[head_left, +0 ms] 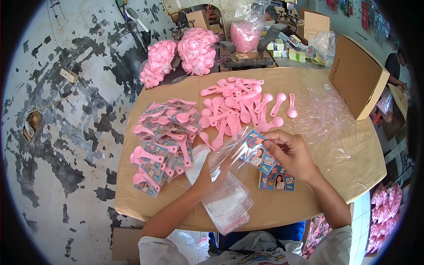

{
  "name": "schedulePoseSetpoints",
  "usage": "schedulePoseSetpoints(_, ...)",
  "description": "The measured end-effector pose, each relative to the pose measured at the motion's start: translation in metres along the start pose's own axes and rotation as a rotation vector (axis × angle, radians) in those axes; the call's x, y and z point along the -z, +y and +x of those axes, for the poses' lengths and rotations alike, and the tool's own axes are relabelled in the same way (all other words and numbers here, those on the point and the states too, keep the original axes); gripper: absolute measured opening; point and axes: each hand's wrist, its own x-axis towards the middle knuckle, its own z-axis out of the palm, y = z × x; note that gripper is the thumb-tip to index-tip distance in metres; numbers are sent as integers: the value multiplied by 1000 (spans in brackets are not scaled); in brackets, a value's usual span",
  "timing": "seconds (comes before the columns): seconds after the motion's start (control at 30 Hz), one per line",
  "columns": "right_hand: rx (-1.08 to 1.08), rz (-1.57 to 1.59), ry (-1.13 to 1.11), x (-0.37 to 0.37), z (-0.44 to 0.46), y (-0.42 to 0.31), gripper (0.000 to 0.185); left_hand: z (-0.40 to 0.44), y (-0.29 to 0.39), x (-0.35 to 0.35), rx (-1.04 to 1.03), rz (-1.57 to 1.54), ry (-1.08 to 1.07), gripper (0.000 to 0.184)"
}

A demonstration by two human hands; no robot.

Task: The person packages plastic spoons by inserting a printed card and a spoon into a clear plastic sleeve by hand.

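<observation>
My left hand (213,171) is closed on a clear plastic bag (226,152), whose film covers part of the fingers. Pinched between thumb and fingers of my right hand (292,154) is a blue printed card (258,150); its left end overlaps the mouth of the bag, and I cannot tell how far inside it is. Below the right hand lies a stack of similar cards (277,180). A pile of flat clear bags (227,205) rests under my left forearm and hand. Loose pink spoons (238,104) are heaped beyond both hands.
Packed spoons with cards (161,141) are piled at the left. Clear film (324,117) spreads over the brown table (353,172) near a cardboard box (358,77). Full bags of pink spoons (197,51) stand at the back. Another person (393,70) is at the far right.
</observation>
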Motion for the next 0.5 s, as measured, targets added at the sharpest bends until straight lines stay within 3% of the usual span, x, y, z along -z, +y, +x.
schedulePoseSetpoints(0.1,8,16,6,-1,0,3,16,2,-30,4,-367,76,32,49)
schedulePoseSetpoints(0.2,-10,6,-13,0,-1,3,16,6,-49,17,-767,566,61,54)
schedulePoseSetpoints(0.27,-14,-9,-26,0,-1,1,16,6,-52,18,-715,488,40,53)
schedulePoseSetpoints(0.33,-2,8,-12,-3,-2,0,16,3,-36,5,-337,-94,-22,52)
schedulePoseSetpoints(0.47,110,43,61,-11,-4,9,16,3,-25,6,-164,-185,-190,57)
schedulePoseSetpoints(0.5,56,96,37,-11,-3,8,17,3,-24,6,-156,-210,-196,57)
